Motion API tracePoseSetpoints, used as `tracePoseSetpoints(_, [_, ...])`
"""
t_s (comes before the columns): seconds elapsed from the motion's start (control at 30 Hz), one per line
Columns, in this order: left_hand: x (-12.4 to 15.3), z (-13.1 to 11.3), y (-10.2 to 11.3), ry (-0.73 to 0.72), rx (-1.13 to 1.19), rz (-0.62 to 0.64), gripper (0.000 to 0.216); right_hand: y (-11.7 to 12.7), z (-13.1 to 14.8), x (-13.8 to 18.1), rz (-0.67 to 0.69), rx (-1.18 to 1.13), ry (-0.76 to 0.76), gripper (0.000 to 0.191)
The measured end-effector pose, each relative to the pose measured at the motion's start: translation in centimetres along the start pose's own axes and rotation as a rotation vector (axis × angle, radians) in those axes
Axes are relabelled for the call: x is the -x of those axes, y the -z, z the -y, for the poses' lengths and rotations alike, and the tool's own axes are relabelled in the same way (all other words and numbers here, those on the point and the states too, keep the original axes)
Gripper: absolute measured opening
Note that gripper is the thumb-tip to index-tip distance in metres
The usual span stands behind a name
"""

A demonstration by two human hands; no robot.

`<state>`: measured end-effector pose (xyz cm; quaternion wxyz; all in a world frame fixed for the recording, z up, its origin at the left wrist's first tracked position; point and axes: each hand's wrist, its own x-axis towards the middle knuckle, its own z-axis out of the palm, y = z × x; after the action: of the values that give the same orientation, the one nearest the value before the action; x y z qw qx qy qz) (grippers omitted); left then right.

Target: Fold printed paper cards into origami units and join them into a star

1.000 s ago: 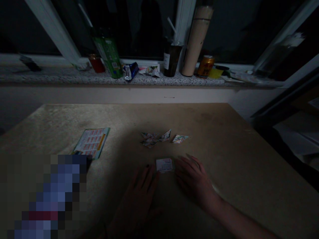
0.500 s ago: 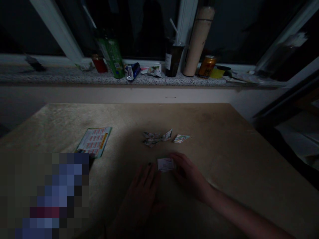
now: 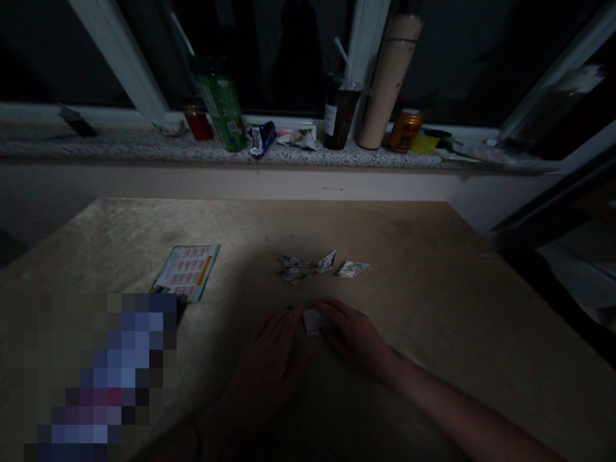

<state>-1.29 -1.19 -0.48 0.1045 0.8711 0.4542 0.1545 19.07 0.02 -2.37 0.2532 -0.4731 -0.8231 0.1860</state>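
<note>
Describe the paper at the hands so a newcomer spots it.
On the tan table, look between the left hand and the right hand. There sits a small, squared-off paper, partly covered by the right hand. Its pale face sets it apart from the pointed, colourfully patterned folded paper pieces just beyond.

From my remote view, the brownish counter (image 3: 414,237) bore a printed calendar sheet (image 3: 188,269) at left, folded patterned papers (image 3: 296,264) centrally, a separate folded piece (image 3: 353,269) just to their right and, nearer, a partly hidden small pale paper (image 3: 312,322).
</note>
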Motion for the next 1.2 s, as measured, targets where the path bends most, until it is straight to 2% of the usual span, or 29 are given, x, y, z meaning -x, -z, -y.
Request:
tracePoseSetpoints(0.2, [0.0, 0.5, -0.5, 0.039, 0.078, -0.025, 0.054, -0.4, 0.1, 0.4, -0.04, 0.212, 0.195, 0.043])
tracePoseSetpoints(0.33, [-0.1, 0.3, -0.1, -0.051, 0.014, 0.04, 0.055, -0.6, -0.2, 0.6, -0.074, 0.305, 0.299, 0.039])
tracePoseSetpoints(0.57, [-0.3, -0.1, 0.2, -0.272, -0.102, 0.184, 0.054, 0.1, -0.5, 0.5, -0.142, 0.271, 0.409, 0.022])
tracePoseSetpoints(0.73, [0.1, 0.3, 0.1, -0.264, -0.079, 0.253, 0.064, 1.2, -1.0, 0.7, -0.113, 0.242, 0.38, 0.022])
tracePoseSetpoints(0.83, [0.4, 0.6, 0.0, -0.252, -0.065, 0.284, 0.068, 2.3, -1.5, 0.7, -0.124, 0.251, 0.454, 0.017])
tracePoseSetpoints(1.07, [0.6, 1.1, 0.0, -0.21, -0.071, 0.309, 0.061, 4.0, -2.1, 0.4, 0.086, 0.271, 0.391, 0.016])
tracePoseSetpoints(1.2, [0.4, 0.9, 0.3, -0.223, -0.067, 0.339, 0.064, 4.1, -2.4, 0.5, 0.107, 0.275, 0.4, 0.018])
